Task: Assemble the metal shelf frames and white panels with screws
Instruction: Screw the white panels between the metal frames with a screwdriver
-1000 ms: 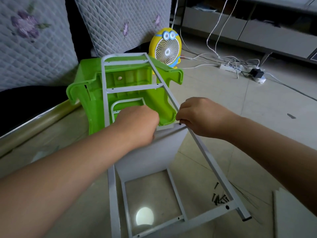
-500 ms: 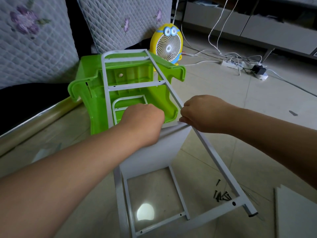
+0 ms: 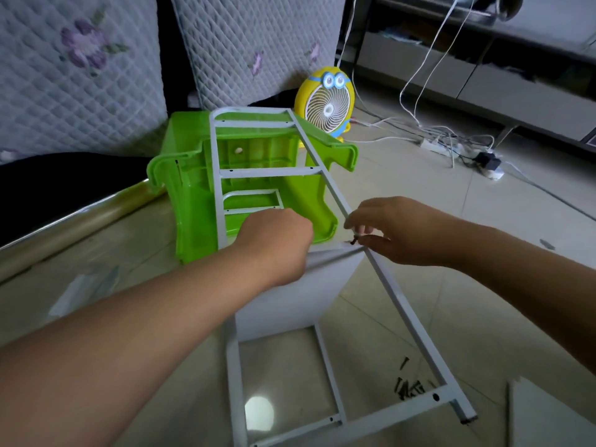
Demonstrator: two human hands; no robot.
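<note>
Right hand [image 3: 406, 233]: fist loosened since earlier; screw [image 3: 354, 241] now pinched at fingertips.
Left hand [image 3: 274, 243]: white panel [image 3: 290, 301] gripped at top edge.
Metal frame [image 3: 403, 311]: leaned on green stool [image 3: 193, 195]; screw presented at rail joint, judged not yet driven.

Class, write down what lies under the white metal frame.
Through the metal frame you can see an overturned green stool at the far end, a white panel midway and floor nearer. The left hand covers part of the panel's top edge.
</note>
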